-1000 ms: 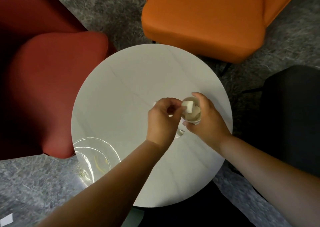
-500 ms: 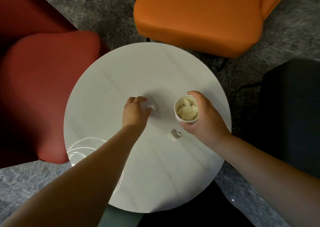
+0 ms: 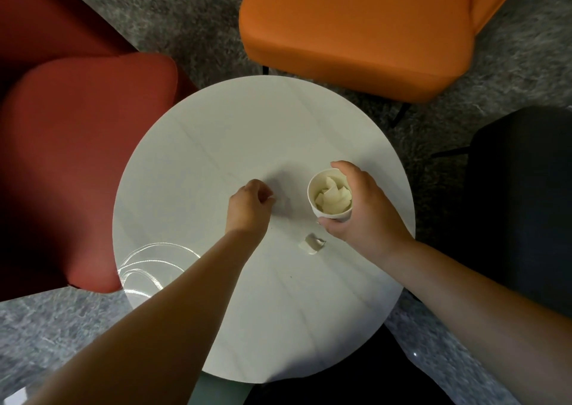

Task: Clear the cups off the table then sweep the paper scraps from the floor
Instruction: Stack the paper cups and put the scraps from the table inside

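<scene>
Over white table (image 3: 216, 144), right hand (image 3: 356, 209) grips scrap-filled cup (image 3: 330, 199); left hand (image 3: 249, 208) curls, pinching a scrap.

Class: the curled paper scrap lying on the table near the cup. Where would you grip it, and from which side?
Pinch the raised curled edge of the paper scrap from above, probably with the left hand; the right hand holds the cup. Its flat part offers no purchase.

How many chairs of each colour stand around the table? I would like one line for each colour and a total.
Red chair: 1
Orange chair: 1
Black chair: 1
Total: 3 chairs around the white round table.
</scene>
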Demonstrator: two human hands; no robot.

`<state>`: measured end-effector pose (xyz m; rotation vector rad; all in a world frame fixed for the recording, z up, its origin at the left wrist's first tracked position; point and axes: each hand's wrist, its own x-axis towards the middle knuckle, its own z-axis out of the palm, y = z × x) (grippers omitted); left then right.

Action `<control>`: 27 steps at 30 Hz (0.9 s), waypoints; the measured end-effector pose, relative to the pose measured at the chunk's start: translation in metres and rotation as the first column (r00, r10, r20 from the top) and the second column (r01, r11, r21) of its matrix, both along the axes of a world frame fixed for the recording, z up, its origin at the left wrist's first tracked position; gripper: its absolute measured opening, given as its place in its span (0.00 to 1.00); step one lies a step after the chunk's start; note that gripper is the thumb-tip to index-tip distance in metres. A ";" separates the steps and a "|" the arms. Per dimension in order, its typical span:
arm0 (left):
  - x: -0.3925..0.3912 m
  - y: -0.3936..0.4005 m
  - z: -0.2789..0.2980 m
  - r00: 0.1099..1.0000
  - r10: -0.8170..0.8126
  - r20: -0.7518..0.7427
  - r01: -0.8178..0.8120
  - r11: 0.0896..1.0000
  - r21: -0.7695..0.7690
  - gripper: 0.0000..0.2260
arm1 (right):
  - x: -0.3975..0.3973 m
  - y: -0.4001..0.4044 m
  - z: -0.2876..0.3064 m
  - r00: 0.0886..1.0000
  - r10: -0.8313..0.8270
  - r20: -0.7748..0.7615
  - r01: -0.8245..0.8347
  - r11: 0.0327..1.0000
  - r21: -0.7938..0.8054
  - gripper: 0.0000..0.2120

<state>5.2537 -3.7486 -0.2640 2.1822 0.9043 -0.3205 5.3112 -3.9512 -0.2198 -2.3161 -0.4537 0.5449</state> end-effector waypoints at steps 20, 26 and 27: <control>-0.031 -0.045 0.020 0.994 -0.084 0.077 0.093 0.988 -0.122 0.11 | -0.007 -0.012 0.000 0.999 -0.044 -0.027 0.045 0.998 0.033 0.41; -0.047 -0.069 -0.007 0.958 -0.287 -0.006 0.284 0.953 -0.105 0.14 | -0.010 -0.021 0.003 0.998 -0.044 -0.033 0.045 0.998 0.035 0.41; -0.047 -0.069 -0.008 0.956 -0.292 -0.004 0.291 0.953 -0.089 0.12 | -0.010 -0.021 0.003 0.999 -0.040 -0.034 0.041 0.999 0.036 0.41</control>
